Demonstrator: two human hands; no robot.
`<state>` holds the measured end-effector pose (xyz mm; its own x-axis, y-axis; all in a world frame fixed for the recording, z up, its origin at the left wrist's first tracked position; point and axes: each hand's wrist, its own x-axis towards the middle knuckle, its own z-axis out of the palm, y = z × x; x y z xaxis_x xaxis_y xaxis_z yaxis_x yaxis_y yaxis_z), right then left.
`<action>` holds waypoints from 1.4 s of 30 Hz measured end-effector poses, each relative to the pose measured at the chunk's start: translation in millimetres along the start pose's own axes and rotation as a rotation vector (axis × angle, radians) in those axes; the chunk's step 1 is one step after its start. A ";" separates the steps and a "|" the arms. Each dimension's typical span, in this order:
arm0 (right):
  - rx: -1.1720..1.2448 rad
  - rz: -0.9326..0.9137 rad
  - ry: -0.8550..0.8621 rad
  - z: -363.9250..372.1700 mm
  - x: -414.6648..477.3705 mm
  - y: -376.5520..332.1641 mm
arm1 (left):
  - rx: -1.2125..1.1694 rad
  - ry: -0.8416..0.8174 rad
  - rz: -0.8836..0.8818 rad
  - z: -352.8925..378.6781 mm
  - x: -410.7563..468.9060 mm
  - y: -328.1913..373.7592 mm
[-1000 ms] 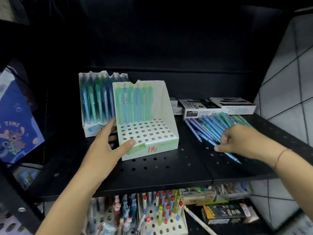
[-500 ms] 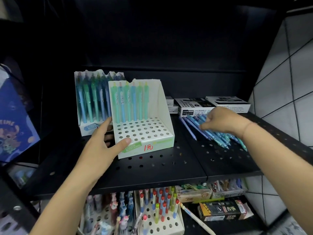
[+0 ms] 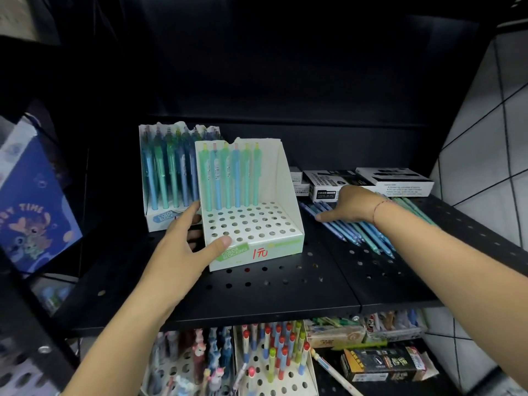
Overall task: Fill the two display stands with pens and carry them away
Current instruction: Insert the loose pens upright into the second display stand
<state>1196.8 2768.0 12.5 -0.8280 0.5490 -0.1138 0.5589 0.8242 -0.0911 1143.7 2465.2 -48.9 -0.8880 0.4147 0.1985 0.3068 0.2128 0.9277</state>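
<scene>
While I am looking down from the head view, my left hand [image 3: 183, 247] is gripping the near left corner of the front stand [image 3: 257, 224], thumb lying on its front lip and fingers running along its side wall. Just beyond those fingers the back stand [image 3: 160, 172] is standing packed with blue and green pens, so I am counting that one as done, as far as I can see. The stand under my thumb is carrying only one row of six pens against its back wall. Every hole nearer to me is showing bare, so most of the filling is waiting.

To the right of that stand, my right hand [image 3: 351, 207] is reaching down onto the loose pens [image 3: 368, 232] lying fanned on the shelf [image 3: 285, 290], thumb stretched toward the stand. Its fingers are hiding behind its own back, so I cannot tell whether they are pinching a pen or only touching the pile. Past its knuckles, black and white boxes [image 3: 331, 181] are lying flat. Neither stand is being carried away yet.
</scene>
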 end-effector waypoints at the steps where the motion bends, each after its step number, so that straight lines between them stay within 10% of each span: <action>1: -0.005 -0.013 -0.006 -0.7 0.2 -1.6 | -0.001 0.002 0.002 0.0 0.2 0.3; 27: 0.124 -0.184 -0.243 -10.2 8.5 -13.8 | 0.026 0.005 0.003 -0.5 -1.6 3.1; 34: 0.484 -0.302 -0.063 -34.3 -9.3 5.1 | 0.060 0.091 0.013 1.3 -4.9 14.1; 38: 0.830 -0.426 0.033 -51.0 -44.1 -14.4 | 0.230 0.325 0.315 10.1 -18.0 33.1; 42: 1.019 -0.618 -0.019 -43.4 -76.8 -55.6 | 0.036 0.100 0.321 30.7 -30.3 63.4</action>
<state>1227.4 2686.1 69.2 -0.9734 0.0885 0.2115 -0.1497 0.4534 -0.8786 1200.7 2493.3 -5.7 -0.7729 0.3767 0.5107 0.5866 0.1171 0.8014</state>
